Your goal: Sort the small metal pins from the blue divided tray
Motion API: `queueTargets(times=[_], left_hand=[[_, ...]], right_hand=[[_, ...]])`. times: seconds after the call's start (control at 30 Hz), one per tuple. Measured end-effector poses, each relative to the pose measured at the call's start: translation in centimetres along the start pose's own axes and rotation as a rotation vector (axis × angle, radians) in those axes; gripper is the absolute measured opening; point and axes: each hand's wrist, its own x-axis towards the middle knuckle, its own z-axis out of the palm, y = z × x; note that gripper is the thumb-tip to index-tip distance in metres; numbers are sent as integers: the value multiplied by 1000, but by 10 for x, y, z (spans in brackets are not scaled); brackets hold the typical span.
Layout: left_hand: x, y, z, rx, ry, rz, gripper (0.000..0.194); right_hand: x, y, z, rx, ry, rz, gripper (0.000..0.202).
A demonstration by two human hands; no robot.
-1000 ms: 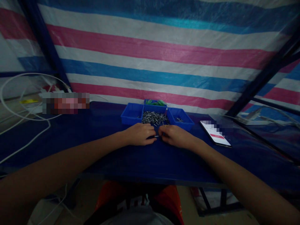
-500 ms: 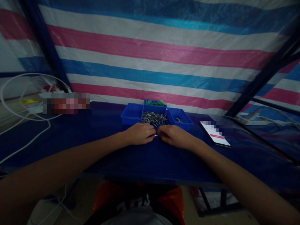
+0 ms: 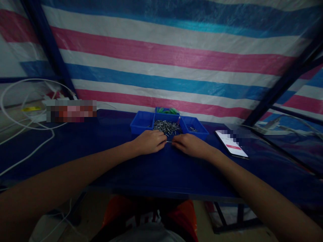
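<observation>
Over the blue table, my left hand [image 3: 152,142] and my right hand [image 3: 188,145] are closed, fingertips facing each other with a small gap. A thin, shiny metal piece [image 3: 169,142] spans that gap, one end pinched in each hand. Its exact kind is too small to make out. Just beyond my fingers lies a heap of small metal pieces [image 3: 168,127], dark and silvery, between two blue bins. The left bin [image 3: 141,122] holds little that I can see; a few similar pieces lie in the right bin [image 3: 194,127].
Behind the heap, another blue bin [image 3: 167,116] contains green material [image 3: 168,110]. A lit phone [image 3: 230,144] lies on the table [image 3: 161,178] to the right. White cables [image 3: 51,134] and a blurred-out patch are at the left. A striped sheet [image 3: 161,60] hangs behind.
My hands have drawn slightly apart and moved a little away from me. More of the thin metal piece now shows between them. The bins and the phone stay put.
</observation>
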Motion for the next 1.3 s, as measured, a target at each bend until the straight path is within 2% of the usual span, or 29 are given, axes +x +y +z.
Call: queueTargets(times=[0.33, 1.03, 1.3], left_hand=[[0, -1, 3, 4, -35, 33, 20], [0, -1, 3, 10, -60, 11, 18], [0, -3, 5, 41, -11, -37, 19]], right_hand=[[1, -3, -3, 13, 66, -8, 22], [0, -4, -5, 9, 66, 8, 23], [0, 0, -4, -2, 49, 29, 21]])
